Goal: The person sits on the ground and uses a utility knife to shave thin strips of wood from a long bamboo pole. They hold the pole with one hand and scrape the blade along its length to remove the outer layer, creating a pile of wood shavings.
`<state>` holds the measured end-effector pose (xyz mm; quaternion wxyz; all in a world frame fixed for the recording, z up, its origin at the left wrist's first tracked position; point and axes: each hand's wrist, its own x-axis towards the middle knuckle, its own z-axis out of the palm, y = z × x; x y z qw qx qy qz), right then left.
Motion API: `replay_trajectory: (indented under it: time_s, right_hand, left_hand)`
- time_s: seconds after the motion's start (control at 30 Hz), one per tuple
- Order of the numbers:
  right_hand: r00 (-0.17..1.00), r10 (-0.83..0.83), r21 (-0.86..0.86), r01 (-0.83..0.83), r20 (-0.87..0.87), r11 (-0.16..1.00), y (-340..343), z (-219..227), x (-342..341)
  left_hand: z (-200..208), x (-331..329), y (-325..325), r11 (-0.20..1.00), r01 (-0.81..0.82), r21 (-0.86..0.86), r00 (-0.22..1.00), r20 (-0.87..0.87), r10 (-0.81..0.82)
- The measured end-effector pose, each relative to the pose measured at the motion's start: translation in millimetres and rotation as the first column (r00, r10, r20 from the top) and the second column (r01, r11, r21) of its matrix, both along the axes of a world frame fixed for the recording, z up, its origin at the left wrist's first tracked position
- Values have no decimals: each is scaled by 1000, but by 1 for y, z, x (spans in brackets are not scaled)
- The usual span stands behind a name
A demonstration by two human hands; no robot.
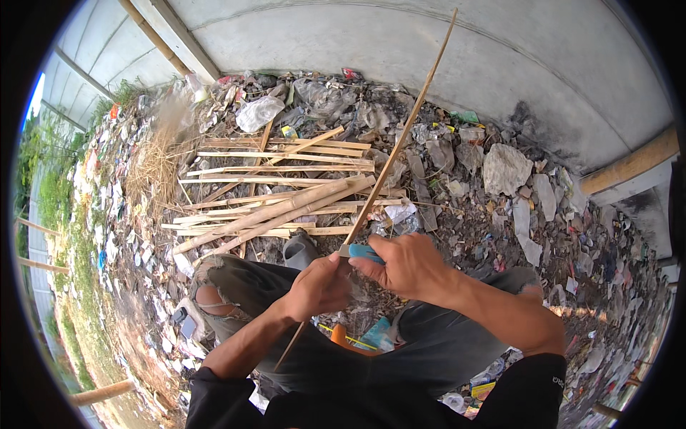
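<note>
Bamboo strip (386, 171) slanted away up-right from left hand (318, 286), closed on it; right hand (411, 264), clenched round blue-handled knife (366, 252), sat just rightward.

They wear a black shirt (314, 409), its right sleeve (525, 393) bearing small pale lettering. The dark grey trousers (446, 350) are torn and frayed at the knees (214, 300).
</note>
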<state>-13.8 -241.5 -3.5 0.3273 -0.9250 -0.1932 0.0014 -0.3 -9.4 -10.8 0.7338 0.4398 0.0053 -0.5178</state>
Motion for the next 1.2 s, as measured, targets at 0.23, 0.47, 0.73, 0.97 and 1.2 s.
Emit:
replay_trajectory:
  time_s: [0.23, 0.47, 0.73, 0.97, 1.2]
  right_hand:
    - [961, -246, 5, 248, 127, 969, -33, 3, 34]
    - [626, -739, 236, 701, 249, 673, -182, 15, 73]
    - [968, -250, 115, 247, 12, 962, -64, 27, 20]
    - [999, -13, 30, 12, 33, 999, -14, 18, -5]
    - [974, -226, 73, 228, -26, 971, -32, 11, 16]
  left_hand:
    - [22, 7, -6, 1000, -6, 3, 994, -111, 7]
    - [15, -12, 6, 962, 212, -169, 976, -9, -217]
    - [17, -1, 3, 991, 51, -127, 996, -68, -60]
    - [17, 0, 1, 1000, -6, -2, 1000, -26, 6]
    - [13, -7, -4, 999, 47, -10, 999, -3, -47]
